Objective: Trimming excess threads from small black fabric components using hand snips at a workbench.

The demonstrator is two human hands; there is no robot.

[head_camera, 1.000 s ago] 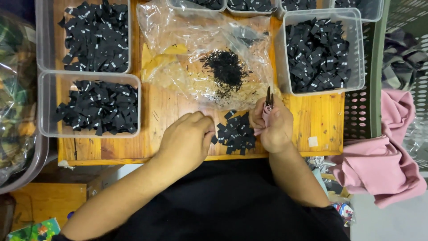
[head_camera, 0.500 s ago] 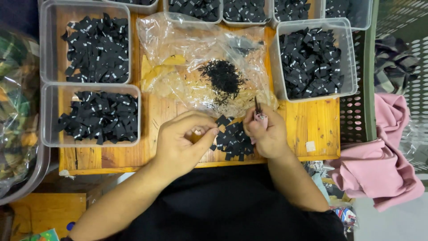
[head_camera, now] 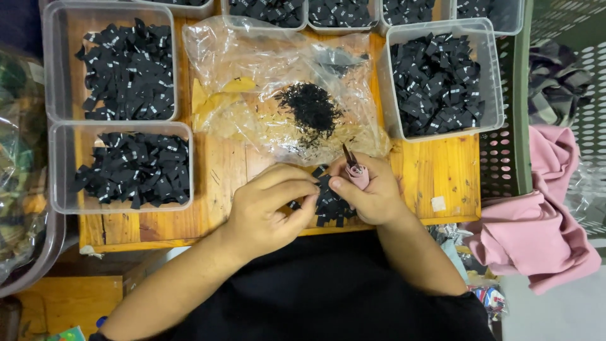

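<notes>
Both hands (head_camera: 322,199) pinch small black labels (head_camera: 329,203) with tiny white marks.

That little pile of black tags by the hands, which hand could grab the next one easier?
Probably the left hand: its fingers already pinch at the pile of black tags, while the right hand holds small pink-handled snips.

Both hands (head_camera: 271,205) (head_camera: 369,192) meet over black labels (head_camera: 328,202); right apparently pinches small snips (head_camera: 349,156).

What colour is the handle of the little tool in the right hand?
Pink: the tool in the right hand has a pink-wrapped handle, seen in the head view.
</notes>
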